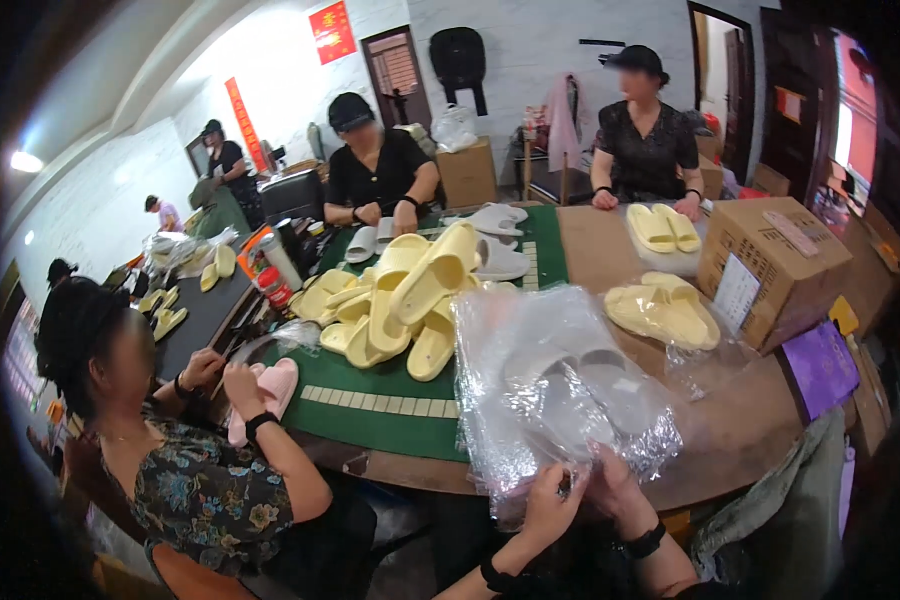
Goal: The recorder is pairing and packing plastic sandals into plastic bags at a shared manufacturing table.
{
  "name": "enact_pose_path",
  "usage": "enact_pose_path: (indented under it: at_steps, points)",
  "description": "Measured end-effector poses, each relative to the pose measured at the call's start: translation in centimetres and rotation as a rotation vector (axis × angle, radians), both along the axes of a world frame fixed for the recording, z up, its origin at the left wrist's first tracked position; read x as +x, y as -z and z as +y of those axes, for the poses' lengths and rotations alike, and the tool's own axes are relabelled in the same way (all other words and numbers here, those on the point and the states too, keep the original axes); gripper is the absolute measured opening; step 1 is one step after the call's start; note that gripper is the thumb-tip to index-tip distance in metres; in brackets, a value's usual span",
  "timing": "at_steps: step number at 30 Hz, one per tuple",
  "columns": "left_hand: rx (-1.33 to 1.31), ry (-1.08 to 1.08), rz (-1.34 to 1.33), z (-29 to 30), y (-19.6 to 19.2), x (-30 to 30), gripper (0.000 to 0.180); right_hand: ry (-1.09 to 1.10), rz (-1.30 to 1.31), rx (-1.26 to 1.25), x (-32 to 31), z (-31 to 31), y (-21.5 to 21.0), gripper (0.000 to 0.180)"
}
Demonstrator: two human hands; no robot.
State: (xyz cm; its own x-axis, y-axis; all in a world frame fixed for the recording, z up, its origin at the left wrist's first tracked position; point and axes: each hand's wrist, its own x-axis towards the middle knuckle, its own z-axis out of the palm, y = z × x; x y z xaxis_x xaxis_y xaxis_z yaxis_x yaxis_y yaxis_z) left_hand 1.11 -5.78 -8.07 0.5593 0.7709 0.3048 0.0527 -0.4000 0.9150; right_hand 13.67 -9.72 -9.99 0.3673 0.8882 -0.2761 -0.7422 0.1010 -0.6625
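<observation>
At the table's near edge lies a clear plastic bag (660,425) with a pair of grey slippers (562,405) inside, resting over a stack of flat clear bags (485,440). The fingers of my left hand (553,508) pinch the near edge of the bag. Close beside it on the right, my right hand (618,488) is closed on the same edge, its fingertips partly hidden by the shiny film. Black bands circle both my wrists.
Yellow slippers (400,290) are heaped on the green mat (340,435). To the right are a bagged yellow pair (662,315), a cardboard box (775,265) and a purple packet (820,368). A co-worker at left handles pink slippers (275,390); two others sit across the table.
</observation>
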Motion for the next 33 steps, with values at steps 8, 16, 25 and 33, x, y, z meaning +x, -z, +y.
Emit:
enact_pose_path:
  at_steps: [8, 16, 25, 33]
  points:
    - [0.490, 0.079, 0.162, 2.1, -1.6, -1.1, 0.034, 0.231, -0.127, -0.185, 1.1, -0.6, -2.1, 0.024]
    - [0.641, -0.074, 0.469, 3.6, 2.4, -0.6, 0.039, 0.174, -0.189, -0.175, 4.7, 0.0, -6.8, 0.033]
    - [0.628, -0.085, 0.515, 3.6, 3.1, -0.4, 0.040, 0.553, -0.572, 0.071, 13.3, 2.6, -13.2, 0.049]
    - [0.651, -0.108, 0.505, 3.6, 3.8, -0.6, 0.042, 0.596, 0.001, 0.088, 20.8, 3.7, -5.3, 0.043]
